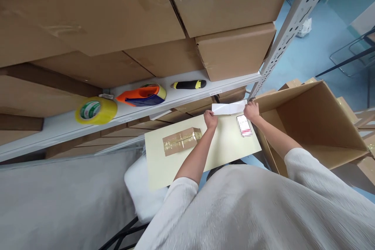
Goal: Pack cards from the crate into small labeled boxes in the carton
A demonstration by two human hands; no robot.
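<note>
A white strip of paper [229,108] is stretched between my two hands above the far edge of a pale yellow board [225,140]. My left hand [211,120] is closed on the strip's left end, and my right hand [252,111] grips its right end. Just below my right hand lies a phone [244,125] with its screen lit and partly blurred. Left of my left forearm, a small cardboard box [181,141] sealed with shiny clear tape rests on the board.
The shelf [175,95] carries a yellow tape roll [96,110], an orange and blue tape dispenser [142,95], a black and yellow utility knife [189,84] and stacked cartons [236,52]. A large open carton [316,121] stands right of the board. A metal upright [288,27] rises behind it.
</note>
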